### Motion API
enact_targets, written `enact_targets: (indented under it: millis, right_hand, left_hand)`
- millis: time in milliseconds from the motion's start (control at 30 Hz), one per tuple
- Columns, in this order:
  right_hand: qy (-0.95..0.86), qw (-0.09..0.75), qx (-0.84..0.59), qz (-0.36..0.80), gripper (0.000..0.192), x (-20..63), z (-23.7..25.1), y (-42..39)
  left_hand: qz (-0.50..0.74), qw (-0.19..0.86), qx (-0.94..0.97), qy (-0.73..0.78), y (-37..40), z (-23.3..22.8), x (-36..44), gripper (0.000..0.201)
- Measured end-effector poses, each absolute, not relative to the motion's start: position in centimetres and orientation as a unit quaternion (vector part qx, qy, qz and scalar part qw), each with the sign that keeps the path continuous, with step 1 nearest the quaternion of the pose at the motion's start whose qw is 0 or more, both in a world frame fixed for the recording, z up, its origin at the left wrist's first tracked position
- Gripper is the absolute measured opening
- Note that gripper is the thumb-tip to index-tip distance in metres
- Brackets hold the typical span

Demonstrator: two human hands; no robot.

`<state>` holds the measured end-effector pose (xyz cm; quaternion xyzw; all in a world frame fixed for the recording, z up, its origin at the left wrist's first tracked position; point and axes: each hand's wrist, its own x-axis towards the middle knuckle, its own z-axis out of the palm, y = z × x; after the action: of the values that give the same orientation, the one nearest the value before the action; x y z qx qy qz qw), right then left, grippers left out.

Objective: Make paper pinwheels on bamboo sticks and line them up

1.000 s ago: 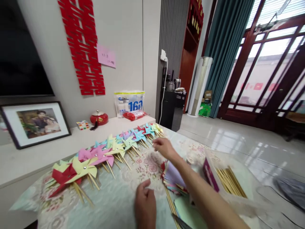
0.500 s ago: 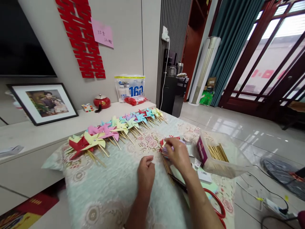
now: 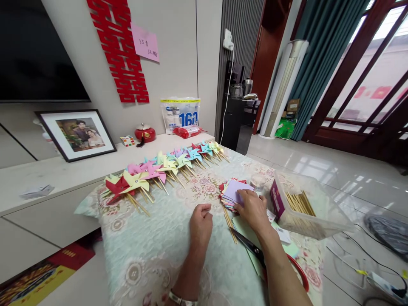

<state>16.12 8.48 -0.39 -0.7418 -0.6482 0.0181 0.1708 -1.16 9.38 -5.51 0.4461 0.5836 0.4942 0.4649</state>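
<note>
Paper squares (image 3: 234, 192) lie right of centre; my right hand (image 3: 253, 208), half-curled, has come from the pinwheels (image 3: 168, 165) mid-frame to touch the pile, grip unclear; my left hand (image 3: 201, 223) curls loosely, empty.

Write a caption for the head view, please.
Right hand on stacked colored paper; pinwheels lie in a row on the tablecloth.

On a pale cabinet (image 3: 73, 178), left to right: a framed photo (image 3: 76, 136), a multicoloured cube (image 3: 128, 141), a red lidded pot (image 3: 145, 134), a bag marked 160 (image 3: 180, 111) behind a red packet (image 3: 188, 132). Above, a dark screen (image 3: 38, 51), red paper cutouts (image 3: 123, 63) and a pink handwritten note (image 3: 145, 42). At right, a tall white column (image 3: 283, 89) beside a teal curtain (image 3: 328, 63).
</note>
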Motion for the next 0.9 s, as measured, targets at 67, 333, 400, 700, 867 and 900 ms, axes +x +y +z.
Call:
enact_targets:
  millis: [67,333,400,700,867,900]
  right_hand:
    - [-0.643,0.161,-0.749,0.018,0.033,16.4,-0.6,8.4]
    - [-0.644,0.145,-0.751,0.019,0.026,16.8,-0.6,8.3]
    - [-0.639,0.141,-0.756,0.013,0.023,16.6,-0.6,8.4]
    - [-0.628,0.133,-0.767,0.001,0.021,16.2,-0.7,8.6]
    - [-0.628,0.134,-0.767,0.001,0.020,16.1,-0.6,8.4]
    - [-0.627,0.134,-0.767,0.002,0.019,16.1,-0.6,8.4]
  left_hand:
    - [0.491,0.469,0.446,0.583,9.3,-5.4,-1.1,0.024]
    - [0.486,0.467,0.454,0.583,9.5,-5.6,-1.2,0.027]
    - [0.484,0.460,0.465,0.581,9.5,-5.8,-1.3,0.028]
    - [0.429,0.289,0.681,0.518,9.2,-5.5,-0.1,0.066]
    - [0.314,0.185,0.754,0.546,9.2,-5.2,1.3,0.071]
    - [0.303,0.177,0.758,0.550,9.2,-5.2,1.5,0.070]
